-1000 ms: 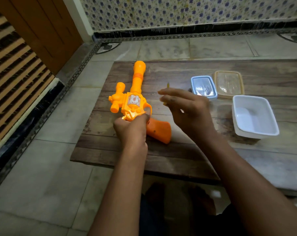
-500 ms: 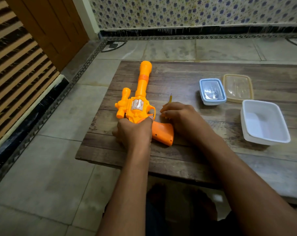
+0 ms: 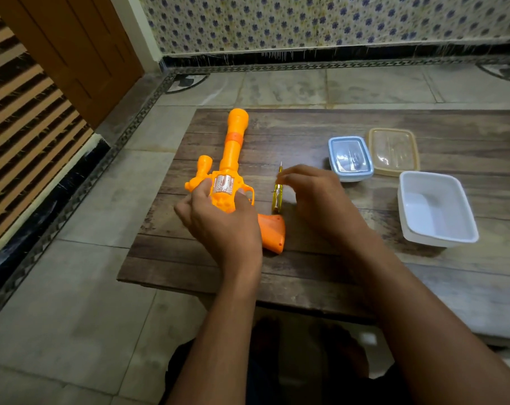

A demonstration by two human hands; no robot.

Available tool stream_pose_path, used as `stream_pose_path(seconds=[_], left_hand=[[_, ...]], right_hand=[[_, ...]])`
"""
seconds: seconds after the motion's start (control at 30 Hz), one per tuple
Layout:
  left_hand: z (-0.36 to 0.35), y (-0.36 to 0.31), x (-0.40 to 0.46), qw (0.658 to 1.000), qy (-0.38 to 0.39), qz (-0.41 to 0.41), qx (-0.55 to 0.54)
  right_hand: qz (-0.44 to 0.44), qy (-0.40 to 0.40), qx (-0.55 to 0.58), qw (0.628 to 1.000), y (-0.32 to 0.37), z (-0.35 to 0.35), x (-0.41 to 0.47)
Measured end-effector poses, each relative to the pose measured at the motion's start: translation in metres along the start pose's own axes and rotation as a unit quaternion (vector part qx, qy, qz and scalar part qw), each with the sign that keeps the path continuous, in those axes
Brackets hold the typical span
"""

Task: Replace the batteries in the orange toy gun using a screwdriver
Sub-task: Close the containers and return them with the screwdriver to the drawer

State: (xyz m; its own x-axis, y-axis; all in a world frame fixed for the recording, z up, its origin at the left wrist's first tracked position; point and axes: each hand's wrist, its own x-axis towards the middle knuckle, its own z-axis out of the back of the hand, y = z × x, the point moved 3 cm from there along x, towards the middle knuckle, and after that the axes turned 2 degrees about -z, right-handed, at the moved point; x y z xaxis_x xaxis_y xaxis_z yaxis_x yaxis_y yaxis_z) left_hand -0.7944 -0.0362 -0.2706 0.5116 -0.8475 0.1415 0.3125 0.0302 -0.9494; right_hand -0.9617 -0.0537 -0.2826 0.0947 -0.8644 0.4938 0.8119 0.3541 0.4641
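Note:
The orange toy gun [image 3: 233, 147] lies on the low wooden table [image 3: 321, 267], barrel pointing away from me, grip [image 3: 272, 232] towards me. My left hand [image 3: 218, 223] grips its body around the silver cylinder. A small yellow-handled screwdriver [image 3: 277, 197] lies on the table just right of the gun, tip pointing away. Over it and to its right hovers my right hand [image 3: 315, 197], fingers loosely bent, fingertips near the shaft and holding nothing.
A blue-lidded box [image 3: 350, 157], a beige-lidded box [image 3: 394, 150] and an open white tub [image 3: 438, 209] stand on the table's right half. Tiled floor surrounds the table; a wooden door [image 3: 81, 54] and a slatted panel [image 3: 26, 135] are at the left.
My right hand brought the screwdriver down from the air, laid it on the table beside the gun and let go. My left hand shifted up to the gun's cylinder.

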Motion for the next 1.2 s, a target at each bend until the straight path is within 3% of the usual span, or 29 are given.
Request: stream_pose_path(seconds=[0.1,0.33,0.43,0.63,0.73,0.87,1.03,1.2], left_hand=[[-0.013,-0.012,-0.012,0.996,0.015,-0.082,-0.03],[-0.059,-0.033,-0.061,0.977,0.146,-0.122,-0.099],[-0.072,-0.04,-0.083,0.963,0.206,-0.135,-0.11],[-0.098,-0.042,-0.109,0.929,0.344,-0.119,-0.069],[-0.104,-0.041,-0.115,0.914,0.387,-0.116,-0.019],[-0.105,-0.04,-0.115,0.912,0.394,-0.11,0.029],[-0.096,-0.031,-0.092,0.92,0.369,-0.115,0.066],[-0.085,-0.022,-0.073,0.923,0.364,-0.109,0.066]], right_hand=[[-0.032,-0.077,-0.016,0.996,0.003,0.03,-0.007],[-0.082,-0.168,-0.057,0.981,-0.003,0.096,-0.038],[-0.159,-0.186,-0.091,0.965,-0.022,0.116,-0.052],[-0.358,-0.118,-0.122,0.918,-0.065,0.141,-0.076],[-0.396,-0.086,-0.114,0.907,-0.07,0.14,-0.081],[-0.388,-0.078,-0.094,0.913,-0.064,0.132,-0.076],[-0.383,-0.127,-0.045,0.914,-0.072,0.132,-0.07],[-0.366,-0.048,-0.042,0.929,-0.099,0.12,-0.064]])
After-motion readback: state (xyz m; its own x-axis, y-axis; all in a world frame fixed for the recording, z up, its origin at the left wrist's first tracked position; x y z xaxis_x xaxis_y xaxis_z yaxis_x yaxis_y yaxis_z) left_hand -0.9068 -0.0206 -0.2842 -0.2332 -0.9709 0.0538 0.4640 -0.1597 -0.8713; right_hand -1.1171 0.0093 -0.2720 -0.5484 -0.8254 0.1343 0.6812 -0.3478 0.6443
